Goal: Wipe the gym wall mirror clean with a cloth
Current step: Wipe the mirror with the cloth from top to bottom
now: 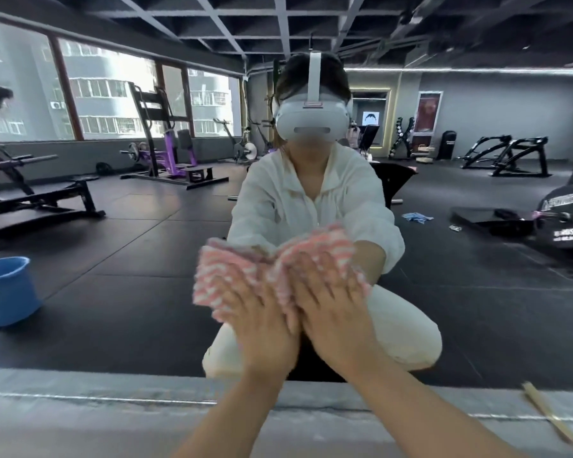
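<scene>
Both hands flat at centre frame: left hand (262, 312) and right hand (331, 309), side by side and touching, fingers spread, pressing a pink-and-white striped cloth (245, 269) against the wall mirror (129, 259). Neither grip clenched, palms merely pinning the cloth to the glass. Motion-blurred cloth edges. Blue bucket (4, 289) at left edge; wooden stick (549, 414) on the grey ledge (96, 408), lower right.

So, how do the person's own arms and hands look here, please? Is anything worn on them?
In the direct view both forearms are bare: no sleeves, gloves, watch or rings can be seen on the left hand or the right hand. The image is slightly blurred. The mirror reflection shows loose white sleeves ending higher up the arms.
</scene>
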### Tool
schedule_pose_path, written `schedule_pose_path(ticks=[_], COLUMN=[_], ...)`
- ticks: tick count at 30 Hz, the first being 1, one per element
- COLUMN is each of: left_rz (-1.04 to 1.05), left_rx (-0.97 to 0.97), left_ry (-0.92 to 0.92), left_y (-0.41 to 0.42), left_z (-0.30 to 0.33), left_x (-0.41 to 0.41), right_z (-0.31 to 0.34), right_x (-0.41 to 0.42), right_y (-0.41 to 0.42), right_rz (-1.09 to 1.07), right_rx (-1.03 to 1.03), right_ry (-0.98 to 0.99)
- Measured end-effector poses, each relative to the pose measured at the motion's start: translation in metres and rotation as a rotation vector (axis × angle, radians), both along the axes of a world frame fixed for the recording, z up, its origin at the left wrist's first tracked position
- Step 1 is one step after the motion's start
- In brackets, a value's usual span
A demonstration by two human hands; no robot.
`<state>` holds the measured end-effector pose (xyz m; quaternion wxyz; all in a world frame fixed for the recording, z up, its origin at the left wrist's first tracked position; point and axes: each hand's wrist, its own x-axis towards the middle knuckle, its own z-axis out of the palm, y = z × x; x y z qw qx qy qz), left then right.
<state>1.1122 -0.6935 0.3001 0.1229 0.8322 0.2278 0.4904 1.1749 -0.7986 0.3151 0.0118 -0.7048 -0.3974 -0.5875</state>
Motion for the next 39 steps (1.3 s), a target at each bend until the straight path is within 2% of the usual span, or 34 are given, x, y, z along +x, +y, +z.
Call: schedule_pose_path(ticks=[2,4,6,8,10,13,17,20,22,26,30,31,32,34,35,37,39], left_rz=[-0.109,-0.221,-0.253,-0.264,-0.251,-0.131,0.03,0.146,0.111,0.105,0.08,0.049,0.033,-0.045,-0.093,-0.174,-0.283], left_rx=[0.157,0.397,0.602,0.673,0.651,0.446,-0.14,-0.447,-0.638,-0.893,-1.031,-1.018,-0.921,-0.535,-0.312,-0.121,0.068], left_ry=[0.056,0.127,0.161,0.153,0.143,0.237,0.355,0.319,0.307,0.195,0.215,0.254,0.293,0.491,0.667,0.759,0.887], left_y=[-0.027,-0.046,-0.048,-0.036,-0.015,0.018,0.038,0.038,0.029,-0.006,-0.046,-0.058,-0.069,-0.093,-0.106,-0.131,-0.137], left_z=[-0.006,-0.014,-0.021,-0.026,-0.03,-0.051,-0.093,-0.109,-0.108,-0.096,-0.098,-0.098,-0.101,-0.126,-0.15,-0.163,-0.15], left_x=[0.014,0.025,0.029,0.025,0.014,-0.012,-0.044,-0.053,-0.051,-0.038,-0.018,-0.014,-0.011,-0.01,-0.011,-0.021,-0.03], right_z=[-0.021,-0.04,-0.052,-0.055,-0.056,-0.059,-0.071,-0.083,-0.083,-0.086,-0.1,-0.103,-0.106,-0.112,-0.114,-0.121,-0.13], right_x=[0.011,0.015,0.014,0.011,0.006,-0.007,-0.032,-0.042,-0.043,-0.038,-0.02,-0.015,-0.009,-0.001,0.002,0.008,0.013], right_y=[-0.037,-0.069,-0.083,-0.079,-0.063,-0.029,0.023,0.05,0.052,0.026,-0.015,-0.027,-0.04,-0.069,-0.084,-0.115,-0.143], right_rz=[-0.046,-0.1,-0.144,-0.131,-0.095,-0.042,0.038,0.031,0.013,-0.054,-0.009,-0.006,0.009,0.03,0.017,-0.035,-0.094], right_rx=[0.095,0.131,0.139,0.156,0.102,-0.067,-0.229,-0.413,-0.491,-0.616,-0.56,-0.545,-0.525,-0.484,-0.467,-0.452,-0.42], right_ry=[0.08,0.164,0.254,0.302,0.258,0.199,0.13,0.136,0.144,0.089,0.141,0.145,0.139,0.156,0.168,0.201,0.239])
